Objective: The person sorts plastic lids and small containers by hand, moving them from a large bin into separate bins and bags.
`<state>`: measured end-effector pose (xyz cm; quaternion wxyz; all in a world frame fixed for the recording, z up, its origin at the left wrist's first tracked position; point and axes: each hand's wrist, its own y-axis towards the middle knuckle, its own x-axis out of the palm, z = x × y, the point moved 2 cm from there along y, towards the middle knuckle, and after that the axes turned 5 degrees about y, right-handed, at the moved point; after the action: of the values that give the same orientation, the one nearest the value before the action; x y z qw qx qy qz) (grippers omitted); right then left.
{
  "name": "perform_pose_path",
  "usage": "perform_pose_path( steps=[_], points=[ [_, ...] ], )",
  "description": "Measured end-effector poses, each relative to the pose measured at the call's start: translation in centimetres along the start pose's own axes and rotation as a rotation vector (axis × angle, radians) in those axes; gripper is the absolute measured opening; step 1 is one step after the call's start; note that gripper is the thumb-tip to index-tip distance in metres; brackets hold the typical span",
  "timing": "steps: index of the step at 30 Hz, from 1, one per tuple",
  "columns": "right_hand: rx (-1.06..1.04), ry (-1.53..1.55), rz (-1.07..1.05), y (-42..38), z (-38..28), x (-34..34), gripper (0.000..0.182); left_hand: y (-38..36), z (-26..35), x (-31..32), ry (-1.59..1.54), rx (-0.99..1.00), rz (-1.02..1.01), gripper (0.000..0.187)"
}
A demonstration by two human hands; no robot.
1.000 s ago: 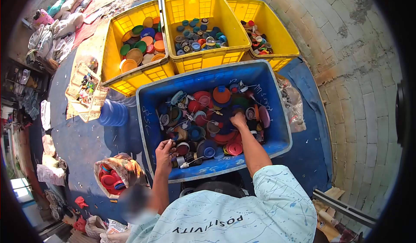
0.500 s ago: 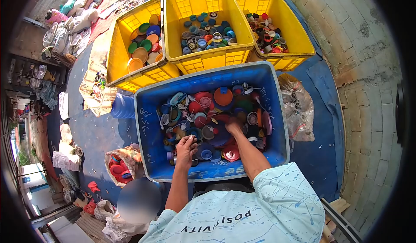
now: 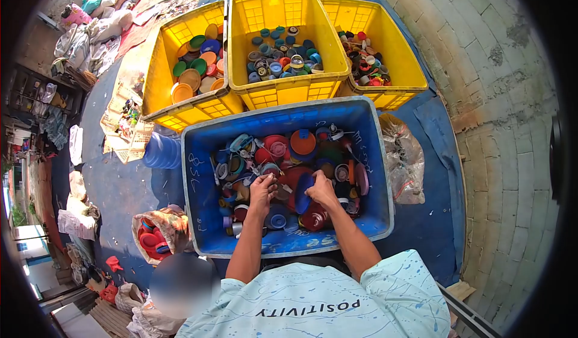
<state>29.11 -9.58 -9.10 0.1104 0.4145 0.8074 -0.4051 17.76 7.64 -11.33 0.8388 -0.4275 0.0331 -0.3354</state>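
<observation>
A large blue crate [image 3: 385,220] stands in front of me, with mixed plastic lids and caps inside. My right hand [image 3: 323,190] grips a round blue lid [image 3: 304,193] by its edge, and the lid is tilted up on its side above the pile. To the left, my left hand [image 3: 263,192] is closed over the pile, its fingertips pressed together; what they hold, if anything, is too small to name. An orange lid [image 3: 303,142] and a red lid [image 3: 276,147] lie beyond the hands. Below them is a pale blue round lid [image 3: 277,220].
Three yellow crates of sorted caps stand behind: left [image 3: 153,97], middle [image 3: 289,88] and right [image 3: 415,88]. A sack of red lids [image 3: 174,232] is at the left, near a stack of blue tubs [image 3: 162,151]. A clear bag [image 3: 403,163] leans at the right, before a block wall [image 3: 500,127].
My right hand has lifted the blue lid from the pile and tilted it up. My left hand has moved slightly forward. The whole view has shifted a little.
</observation>
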Motion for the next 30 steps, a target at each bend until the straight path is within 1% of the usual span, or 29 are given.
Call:
perform_pose_path(
  steps=[1, 3, 4, 7, 8, 10, 11, 13, 15, 16, 19, 22, 25, 28, 30],
  points=[
    [-0.076, -0.034, 0.046, -1.2, -0.1, -1.0, 0.053, 1.2, -0.3, 0.4, 0.016, 0.000, -0.019, 0.020],
    [-0.052, 0.027, 0.073, -3.5, -0.4, -3.1, 0.053, 3.8, -0.8, 1.5, 0.050, -0.002, -0.056, 0.021],
    [-0.041, 0.059, 0.087, -4.4, -0.5, -4.1, 0.052, 5.1, -0.9, 2.5, 0.115, 0.017, -0.002, 0.019],
    [-0.137, 0.051, 0.230, -6.6, 0.1, -6.4, 0.052, 11.1, -3.4, 3.4, 0.255, 0.112, -0.044, 0.017],
    [-0.140, 0.083, 0.256, -7.2, 0.3, -7.0, 0.051, 13.3, -4.4, 3.5, 0.266, 0.066, -0.029, 0.014],
    [-0.113, 0.129, 0.279, -8.7, -0.4, -8.5, 0.048, 21.0, -8.2, 2.9, 0.606, 0.111, 0.045, 0.013],
    [-0.101, 0.153, 0.292, -9.2, -0.4, -9.0, 0.047, 23.4, -9.0, 3.4, 0.777, 0.137, 0.083, 0.013],
    [-0.131, 0.185, 0.318, -9.6, 0.6, -9.6, 0.045, 19.5, -5.2, 6.1, 1.069, 0.248, 0.134, 0.017],
    [-0.134, 0.186, 0.321, -9.9, 1.1, -10.2, 0.045, 18.3, -5.6, 7.4, 0.554, 0.196, 0.303, 0.026],
    [-0.126, 0.191, 0.320, -10.1, 0.8, -10.6, 0.044, 19.3, -5.4, 7.4, 0.678, 0.063, 0.273, 0.026],
    [-0.125, 0.235, 0.307, -9.8, 1.3, -11.2, 0.044, 19.7, -6.0, 7.5, 0.444, 0.067, 0.156, 0.019],
    [-0.151, 0.242, 0.295, -9.6, 1.2, -12.1, 0.043, 18.6, -5.3, 8.1, 0.177, -0.028, 0.051, 0.016],
    [-0.149, 0.272, 0.285, -9.1, 1.5, -12.9, 0.042, 16.9, -3.9, 9.3, 0.224, -0.028, 0.044, 0.018],
    [-0.177, 0.322, 0.281, -8.7, 1.8, -13.5, 0.040, 13.3, -3.1, 10.1, 0.127, -0.085, 0.099, 0.018],
    [-0.198, 0.316, 0.276, -8.1, 2.4, -13.8, 0.039, 10.5, -2.8, 10.1, 0.089, -0.083, 0.136, 0.018]
  ],
)
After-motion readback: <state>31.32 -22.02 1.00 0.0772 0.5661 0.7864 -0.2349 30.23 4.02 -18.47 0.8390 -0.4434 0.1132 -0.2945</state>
